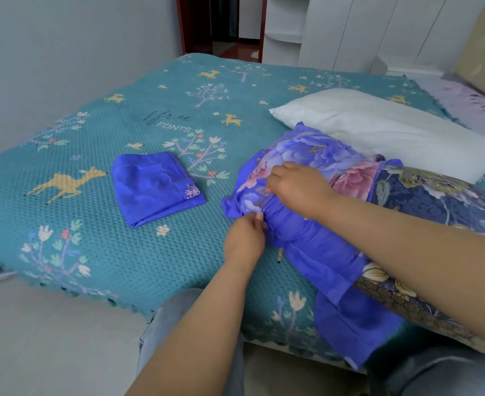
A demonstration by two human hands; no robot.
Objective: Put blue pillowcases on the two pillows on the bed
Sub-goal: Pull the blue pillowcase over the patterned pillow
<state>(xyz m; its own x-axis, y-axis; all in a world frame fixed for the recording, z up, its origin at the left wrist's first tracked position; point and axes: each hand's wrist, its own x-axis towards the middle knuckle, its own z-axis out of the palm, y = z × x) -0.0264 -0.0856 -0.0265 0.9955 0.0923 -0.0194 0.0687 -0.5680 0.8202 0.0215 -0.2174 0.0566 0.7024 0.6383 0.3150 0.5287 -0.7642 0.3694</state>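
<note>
A dark floral pillow lies at the bed's near right edge, with a blue floral pillowcase bunched over its left end. My left hand pinches the gathered blue fabric at the near side. On top of the bunch, my right hand grips the cloth with curled fingers. Behind them lies a bare white pillow. A second blue pillowcase sits folded on the bedspread to the left.
The teal bedspread with deer and trees covers the bed. Its near edge runs along the light floor. A grey wall stands left, white wardrobes and a doorway behind, a beige headboard at the right.
</note>
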